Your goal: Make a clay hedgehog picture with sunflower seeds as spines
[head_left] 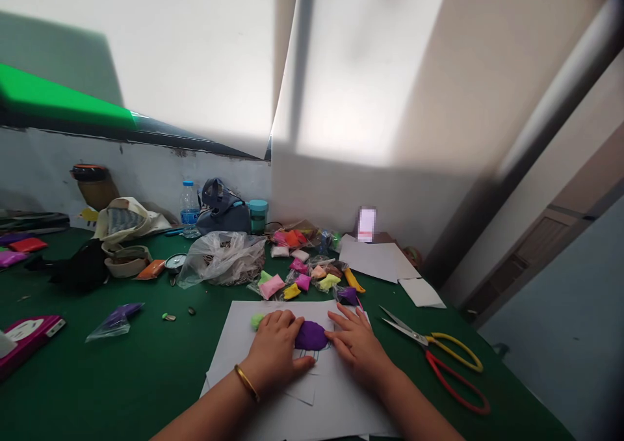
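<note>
A flattened purple piece of modelling clay (311,335) lies on white paper (234,350), over a line drawing that partly shows below it. My left hand (276,345) rests on the paper with its fingers stretched, thumb and fingertips at the clay's left edge. A gold bangle (247,382) is on that wrist. From the other side, my right hand (355,341) lies with fingers spread, a fingertip touching the clay's right edge. A small green lump of clay (257,322) sits just beyond my left fingers.
Scissors (424,340) lie partly apart at the right. Several coloured clay packets (302,281) and a plastic bag (221,259) are behind the paper. A water bottle (189,210) stands near the wall. At left are a purple packet (117,317) and a magenta box (32,343).
</note>
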Available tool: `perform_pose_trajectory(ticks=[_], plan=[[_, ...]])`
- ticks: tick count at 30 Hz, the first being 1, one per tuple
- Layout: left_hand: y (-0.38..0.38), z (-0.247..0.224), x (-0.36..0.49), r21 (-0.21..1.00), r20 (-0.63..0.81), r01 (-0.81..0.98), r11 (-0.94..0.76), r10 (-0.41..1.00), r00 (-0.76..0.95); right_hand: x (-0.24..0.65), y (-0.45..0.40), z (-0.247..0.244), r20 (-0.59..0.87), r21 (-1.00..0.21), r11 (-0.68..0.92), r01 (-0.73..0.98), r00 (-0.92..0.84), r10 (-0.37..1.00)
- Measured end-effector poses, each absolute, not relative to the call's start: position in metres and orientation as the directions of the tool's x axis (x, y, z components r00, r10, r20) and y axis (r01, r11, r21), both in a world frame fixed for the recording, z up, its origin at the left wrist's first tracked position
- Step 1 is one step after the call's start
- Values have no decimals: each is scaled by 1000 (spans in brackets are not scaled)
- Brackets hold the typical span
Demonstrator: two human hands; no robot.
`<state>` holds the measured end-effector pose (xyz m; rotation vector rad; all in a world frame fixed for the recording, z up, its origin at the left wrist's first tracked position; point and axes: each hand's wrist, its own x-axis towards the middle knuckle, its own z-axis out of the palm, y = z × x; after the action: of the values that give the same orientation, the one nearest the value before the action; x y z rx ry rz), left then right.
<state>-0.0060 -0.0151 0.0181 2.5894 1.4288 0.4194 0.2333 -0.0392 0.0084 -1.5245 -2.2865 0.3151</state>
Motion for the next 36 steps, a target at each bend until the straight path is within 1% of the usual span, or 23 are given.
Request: perform_pose_trajectory(ticks=[3,5,12,18,24,27,31,36], plan=[[-15,18,-6,272,165,804,-530,848,503,237,-38,4,193,-457,364,811,-310,931],[-15,18,-6,276,161,803,-528,849,503,239,-38,0,204,-478,364,799,-302,931],[-15,18,-6,272,165,804,-528,849,502,235,-42,2,240,-391,426,816,-356,903],[-16,18,-6,266,165,805,-530,848,504,235,-41,1,279,-377,431,820,-344,897],[-16,18,-7,263,167,803,-535,845,508,234,-42,0,280,-333,472,816,-393,876],[-16,17,-6,261,166,805,-533,846,507,234,-42,-2,315,-312,492,813,-401,860],[-15,16,-6,261,171,805,-534,846,505,236,-42,-6,385,-304,511,804,-387,838],[-16,17,-6,265,159,805,-531,847,507,233,-41,-6,349,-321,531,784,-424,836]])
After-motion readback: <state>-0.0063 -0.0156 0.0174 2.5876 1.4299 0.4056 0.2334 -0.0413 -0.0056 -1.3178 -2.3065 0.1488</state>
